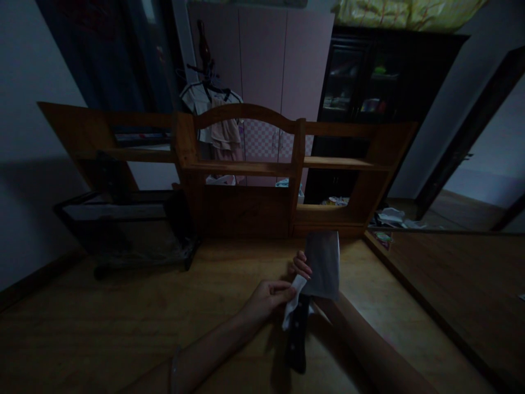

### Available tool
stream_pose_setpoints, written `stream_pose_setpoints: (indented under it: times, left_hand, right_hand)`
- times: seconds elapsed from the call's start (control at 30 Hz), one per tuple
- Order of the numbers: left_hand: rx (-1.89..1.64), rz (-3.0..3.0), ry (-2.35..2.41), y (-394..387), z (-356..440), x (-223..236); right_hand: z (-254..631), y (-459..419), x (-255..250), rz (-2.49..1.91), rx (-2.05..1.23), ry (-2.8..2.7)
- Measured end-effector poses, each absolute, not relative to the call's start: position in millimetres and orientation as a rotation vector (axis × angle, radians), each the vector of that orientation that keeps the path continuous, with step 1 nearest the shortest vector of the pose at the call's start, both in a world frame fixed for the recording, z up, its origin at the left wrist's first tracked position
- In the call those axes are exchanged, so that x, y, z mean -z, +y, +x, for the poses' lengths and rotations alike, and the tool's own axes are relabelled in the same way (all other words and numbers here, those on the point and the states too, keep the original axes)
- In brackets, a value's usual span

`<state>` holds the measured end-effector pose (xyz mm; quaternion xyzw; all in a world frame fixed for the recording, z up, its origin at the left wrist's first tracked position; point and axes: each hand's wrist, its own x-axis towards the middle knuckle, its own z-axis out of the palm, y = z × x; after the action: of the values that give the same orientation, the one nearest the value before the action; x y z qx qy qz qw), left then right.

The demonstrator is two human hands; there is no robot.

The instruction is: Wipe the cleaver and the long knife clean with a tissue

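A cleaver with a broad grey blade (325, 262) and a black riveted handle (297, 339) is held over the wooden desk (164, 328), blade pointing away from me. My right hand (302, 266) is mostly hidden behind the blade. Only its fingertips show, curled round the blade's left edge near the handle. My left hand (266, 300) reaches in from the lower left and pinches a small white cloth or tissue (293, 302) against the base of the blade, where it meets the handle. The room is dim.
A wooden shelf unit (246, 164) stands along the desk's far edge. A dark wire rack (123, 224) sits on the desk at the left. Behind are a pink wardrobe (283, 65), a dark cabinet (369, 82) and hanging clothes (221, 126). Papers (391, 218) lie at the right.
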<state>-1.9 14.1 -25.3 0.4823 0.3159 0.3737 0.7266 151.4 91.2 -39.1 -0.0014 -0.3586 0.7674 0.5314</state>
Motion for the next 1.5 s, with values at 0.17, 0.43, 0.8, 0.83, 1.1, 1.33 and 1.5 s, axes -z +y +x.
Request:
stream_pose_setpoints:
  times: [0.17,0.43,0.8,0.83,1.1,1.33,1.5]
  left_hand:
    - [-0.848,1.041,0.668,12.7,-1.9,21.7]
    - [-0.885,1.007,0.653,14.6,0.0,24.5]
    - [-0.869,1.019,0.660,11.9,-0.6,16.6]
    - [-0.872,1.018,0.650,11.8,-0.7,15.9]
    - [-0.891,1.026,0.646,12.2,-1.4,16.6]
    - [-0.883,1.006,0.658,13.1,-0.9,22.1]
    - [-0.889,1.038,0.657,14.5,-0.8,24.0]
  right_hand:
    - [152.0,81.9,35.0,-0.041,-1.918,-0.906]
    - [149.9,78.8,20.6,-0.032,-1.931,-0.962]
    - [152.8,78.6,22.3,-0.026,-1.885,-0.943]
    - [153.2,78.7,21.8,-0.027,-1.889,-0.948]
    - [155.1,80.6,22.0,-0.050,-1.895,-0.928]
    - [156.0,81.7,28.2,-0.047,-1.882,-0.944]
    - [155.7,81.6,30.5,-0.054,-1.890,-0.937]
